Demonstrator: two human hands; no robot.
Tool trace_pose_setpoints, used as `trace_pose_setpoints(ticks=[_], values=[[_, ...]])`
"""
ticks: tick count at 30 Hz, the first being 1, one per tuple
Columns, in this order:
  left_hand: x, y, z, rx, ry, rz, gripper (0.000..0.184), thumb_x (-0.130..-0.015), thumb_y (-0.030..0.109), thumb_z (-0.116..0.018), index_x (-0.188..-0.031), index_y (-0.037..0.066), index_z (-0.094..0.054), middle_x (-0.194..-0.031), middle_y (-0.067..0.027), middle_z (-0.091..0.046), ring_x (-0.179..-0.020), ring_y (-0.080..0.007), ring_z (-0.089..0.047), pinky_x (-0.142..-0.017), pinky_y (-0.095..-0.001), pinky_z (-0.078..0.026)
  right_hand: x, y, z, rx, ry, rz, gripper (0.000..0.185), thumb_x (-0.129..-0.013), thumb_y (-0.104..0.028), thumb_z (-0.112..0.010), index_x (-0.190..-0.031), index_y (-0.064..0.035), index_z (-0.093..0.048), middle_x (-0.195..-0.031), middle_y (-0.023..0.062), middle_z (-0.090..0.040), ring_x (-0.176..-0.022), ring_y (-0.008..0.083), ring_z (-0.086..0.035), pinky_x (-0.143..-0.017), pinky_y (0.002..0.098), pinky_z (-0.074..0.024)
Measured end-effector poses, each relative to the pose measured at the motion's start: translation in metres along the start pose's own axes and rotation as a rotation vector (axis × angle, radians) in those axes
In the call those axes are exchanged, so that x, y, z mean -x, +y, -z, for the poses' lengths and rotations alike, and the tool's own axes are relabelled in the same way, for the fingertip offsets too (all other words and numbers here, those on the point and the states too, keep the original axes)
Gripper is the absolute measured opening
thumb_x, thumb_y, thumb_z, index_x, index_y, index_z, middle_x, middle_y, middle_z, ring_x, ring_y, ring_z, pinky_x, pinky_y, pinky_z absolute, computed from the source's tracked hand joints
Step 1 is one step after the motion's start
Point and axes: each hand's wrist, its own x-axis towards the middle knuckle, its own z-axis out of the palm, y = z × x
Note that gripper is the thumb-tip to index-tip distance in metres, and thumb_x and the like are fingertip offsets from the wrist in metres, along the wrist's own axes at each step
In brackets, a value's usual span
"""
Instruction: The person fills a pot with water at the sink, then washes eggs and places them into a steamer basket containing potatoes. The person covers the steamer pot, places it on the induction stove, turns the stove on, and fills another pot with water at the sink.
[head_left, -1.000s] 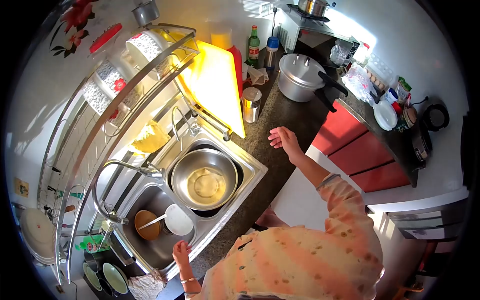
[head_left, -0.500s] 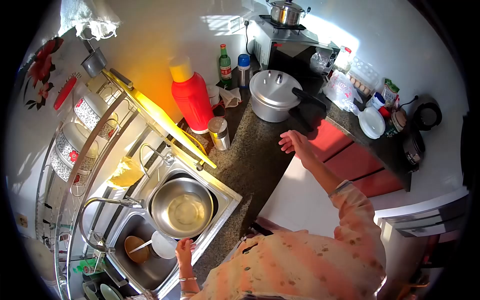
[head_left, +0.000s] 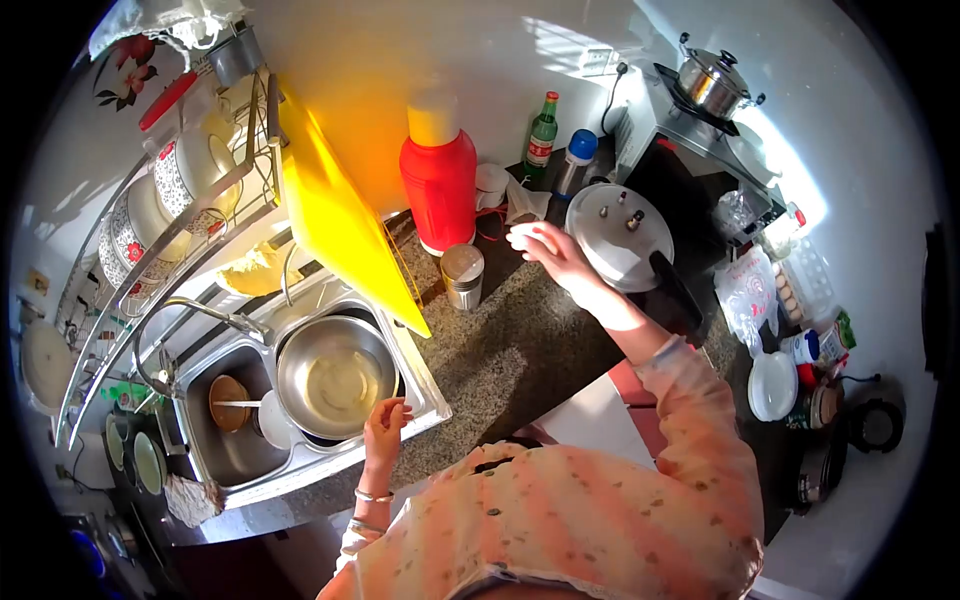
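My right hand point(head_left: 553, 258) reaches over the counter with its fingers stretched out and holds nothing. It is between the steel canister point(head_left: 463, 275) and the silver pressure cooker point(head_left: 622, 240), whose black handle points toward the lower right. Just behind the fingertips lies a crumpled whitish cloth or paper point(head_left: 526, 203). My left hand point(head_left: 384, 428) hovers at the sink's front edge, its fingers loosely bent and nothing visible in them. Close to it, a steel basin point(head_left: 335, 375) rests over the right sink bowl.
A red thermos point(head_left: 440, 195), green bottle point(head_left: 542, 138) and blue-capped flask point(head_left: 577, 162) stand along the wall. A yellow board point(head_left: 340, 215) leans by the dish rack point(head_left: 200, 230). The left sink bowl point(head_left: 235, 462) holds a brown bowl point(head_left: 228, 400) and a white one.
My right hand has moved left over the counter, from the cooker's handle side toward the canister. The view has shifted, and my left hand stays beside the basin.
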Motion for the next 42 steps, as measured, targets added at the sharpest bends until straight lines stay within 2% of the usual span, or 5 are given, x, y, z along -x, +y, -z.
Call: trace_pose_setpoints(ticks=[3, 9, 17, 24, 42], values=[[0.008, 0.016, -0.048, 0.096, 0.007, 0.008, 0.022, -0.095, 0.015, -0.05, -0.111, 0.0, -0.056, -0.095, -0.0087, -0.066, -0.081, -0.0138, -0.065, -0.07, -0.0246, -0.051, -0.098, 0.073, -0.038, 0.029, -0.109, 0.023, 0.056, -0.089, -0.033, -0.062, -0.131, -0.0026, -0.043, -0.128, 0.0142, -0.053, -0.115, 0.02, -0.051, -0.097, 0.0315, -0.0399], [0.052, 0.019, -0.093, 0.063, 0.266, -0.037, 0.021, -0.096, 0.013, -0.05, -0.109, -0.002, -0.056, -0.092, -0.0106, -0.066, -0.083, -0.0146, -0.065, -0.074, -0.0263, -0.053, -0.141, 0.027, -0.078, 0.039, -0.257, -0.239, 0.036, -0.088, -0.04, -0.06, -0.092, -0.0045, -0.065, -0.085, 0.0057, -0.066, -0.08, 0.0124, -0.059, -0.075, 0.0267, -0.0438], [0.085, -0.007, -0.097, 0.028, 0.44, 0.115, 0.02, -0.096, 0.015, -0.051, -0.107, 0.0, -0.057, -0.091, -0.0097, -0.067, -0.081, -0.0143, -0.066, -0.07, -0.025, -0.052, -0.136, 0.051, -0.013, -0.48, 0.166, -0.271, 0.035, -0.09, -0.042, -0.051, -0.07, -0.0127, -0.052, -0.051, -0.0024, -0.041, -0.044, 0.0074, -0.036, -0.043, 0.0232, -0.0272], [0.061, 0.008, -0.116, 0.082, 0.418, 0.033, 0.021, -0.095, 0.015, -0.051, -0.107, -0.001, -0.057, -0.091, -0.0088, -0.067, -0.08, -0.0136, -0.065, -0.071, -0.0259, -0.053, -0.155, 0.033, 0.016, -0.449, 0.288, -0.093, 0.031, -0.087, -0.038, -0.058, -0.077, -0.0078, -0.062, -0.071, -0.0041, -0.05, -0.055, 0.0057, -0.041, -0.051, 0.0209, -0.034], [0.052, 0.005, -0.124, 0.082, 0.449, 0.063, 0.021, -0.096, 0.012, -0.049, -0.11, -0.002, -0.056, -0.092, -0.0112, -0.066, -0.082, -0.0157, -0.065, -0.075, -0.0277, -0.054, -0.204, 0.039, -0.015, -0.528, 0.31, -0.281, 0.038, -0.086, -0.033, -0.057, -0.057, -0.0114, -0.048, -0.049, -0.0046, -0.036, -0.036, 0.0076, -0.03, -0.036, 0.0266, -0.022]])
